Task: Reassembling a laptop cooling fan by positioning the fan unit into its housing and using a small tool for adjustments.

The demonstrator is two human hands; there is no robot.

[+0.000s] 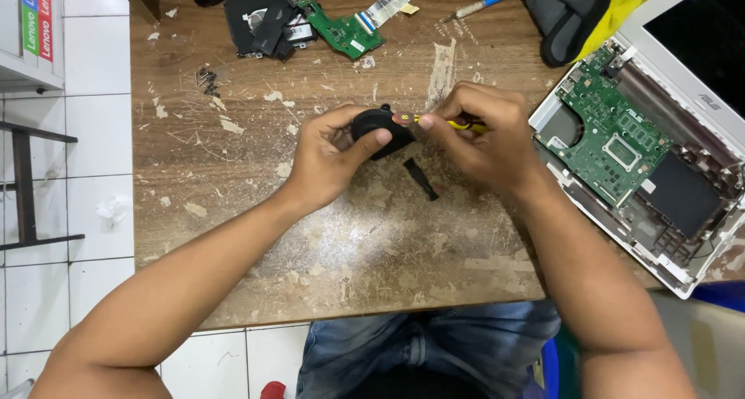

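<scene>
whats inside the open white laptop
Inside the laptop: a green board and a black panel. The right hand and arm cover its near-left edge.

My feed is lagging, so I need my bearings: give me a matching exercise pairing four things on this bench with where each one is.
Things:
1. black fan
2. yellow-handled screwdriver
3. opened laptop
4. loose green circuit board

Places:
A. right edge of the table
B. left hand
C. far side of the table, top centre
D. right hand

Pairs: 1-B, 2-D, 3-A, 4-C
</scene>
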